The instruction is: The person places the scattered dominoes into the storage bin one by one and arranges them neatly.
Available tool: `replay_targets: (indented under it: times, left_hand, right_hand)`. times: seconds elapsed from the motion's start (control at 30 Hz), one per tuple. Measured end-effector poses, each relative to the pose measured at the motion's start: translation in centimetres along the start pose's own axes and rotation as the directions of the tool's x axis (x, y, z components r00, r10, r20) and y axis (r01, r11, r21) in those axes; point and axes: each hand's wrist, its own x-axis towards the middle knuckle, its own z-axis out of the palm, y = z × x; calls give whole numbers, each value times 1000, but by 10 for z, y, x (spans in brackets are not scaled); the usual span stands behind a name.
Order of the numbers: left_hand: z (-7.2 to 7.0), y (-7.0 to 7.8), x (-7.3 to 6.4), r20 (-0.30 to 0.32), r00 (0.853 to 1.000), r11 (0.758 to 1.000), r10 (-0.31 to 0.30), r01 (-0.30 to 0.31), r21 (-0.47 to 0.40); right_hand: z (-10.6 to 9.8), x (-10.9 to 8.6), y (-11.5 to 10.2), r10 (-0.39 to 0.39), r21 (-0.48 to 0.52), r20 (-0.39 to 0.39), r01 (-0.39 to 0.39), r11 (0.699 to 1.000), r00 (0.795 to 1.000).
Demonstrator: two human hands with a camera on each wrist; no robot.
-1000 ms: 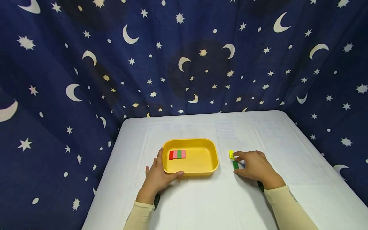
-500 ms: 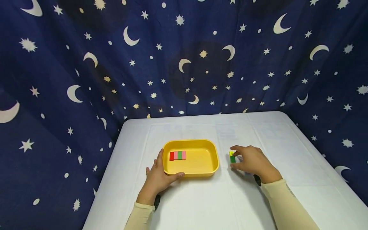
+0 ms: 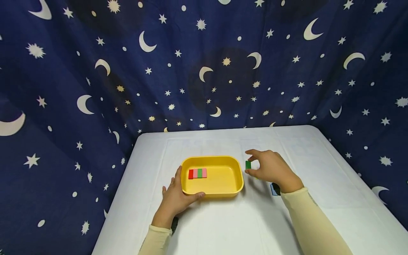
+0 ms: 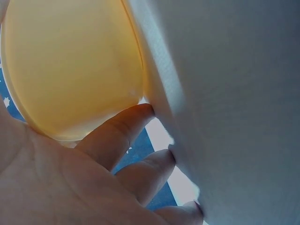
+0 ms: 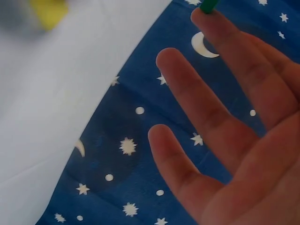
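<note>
A yellow tray [image 3: 229, 194] sits on the white table. My left hand [image 3: 173, 203] rests against its near left corner, thumb along the front rim and fairly straight fingers down the left side. In the left wrist view, the fingertips [image 4: 145, 110] reach the tabletop beside the tray wall. Inside the tray lies a row of small flat tiles: a red tile [image 3: 191, 174], two pink tiles [image 3: 195, 173] and a light green tile [image 3: 199, 173]. Right of the tray, my right hand [image 3: 271, 168] pinches a dark green tile [image 3: 248, 165] between thumb and index finger, raised over the table.
A blue tile [image 3: 274, 189] lies on the table beneath my right wrist. A sliver of a yellow tile [image 3: 256, 177] shows below the right hand. A dark blue curtain [image 3: 178, 71] with moons and stars hangs behind and beside the table [image 3: 223, 226].
My right hand has picked up the dark green tile and moved it up and left toward the tray, exposing the blue tile. The left hand has stayed at the tray.
</note>
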Motion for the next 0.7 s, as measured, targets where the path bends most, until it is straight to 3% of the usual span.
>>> replay_targets:
  times: [0.3,0.7]
  left_hand:
    - [-3,-3,0,-8,1000,1000,-7,7,12]
    - [1,1,1,-1,1000,1000,-23,23,10]
  right_hand:
    - [-4,28,-29,-39,3,-19,39,999,999]
    - [16,53,-61,-61,62,8,60,996,998]
